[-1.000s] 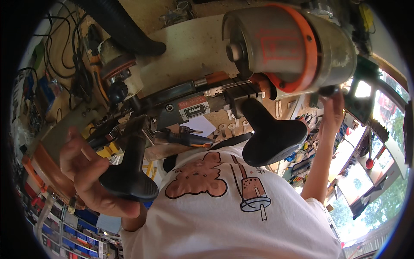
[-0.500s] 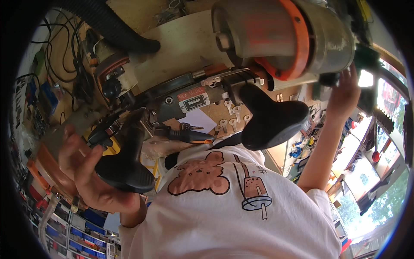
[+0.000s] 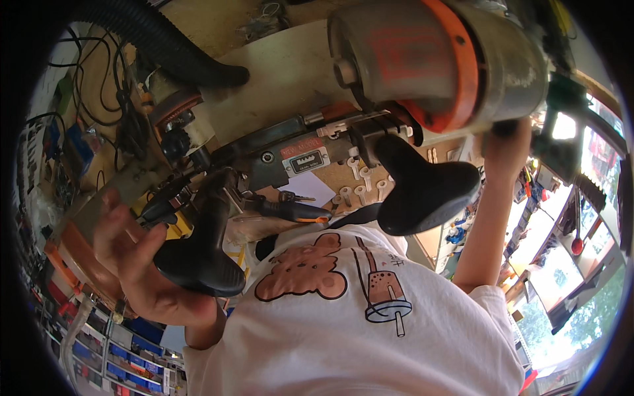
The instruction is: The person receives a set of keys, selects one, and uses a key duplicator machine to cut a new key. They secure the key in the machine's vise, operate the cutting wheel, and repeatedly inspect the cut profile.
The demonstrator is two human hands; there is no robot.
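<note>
A key cutting machine (image 3: 300, 142) with two black wing-shaped handles stands in front of me. My left hand (image 3: 142, 264) hovers beside the left black handle (image 3: 201, 261), fingers apart, holding nothing I can see. The right black handle (image 3: 429, 188) has no hand on it. My right hand (image 3: 512, 155) is raised to the right end of the machine's grey cylindrical housing (image 3: 508, 72), which has an orange ring (image 3: 460, 66). It is at a dark knob (image 3: 505, 127) under that housing; its fingers are mostly hidden there.
Several loose keys (image 3: 360, 191) and a white paper (image 3: 310, 188) lie on the bench under the machine. A black tool with an orange tip (image 3: 297, 211) lies nearby. A ribbed black hose (image 3: 165, 43) crosses the upper left, with loose black cables (image 3: 99, 79) beside it.
My right hand has shifted slightly left and down at the dark knob, and its fingers show less. My left hand stays beside the left handle. The view has shifted slightly.
</note>
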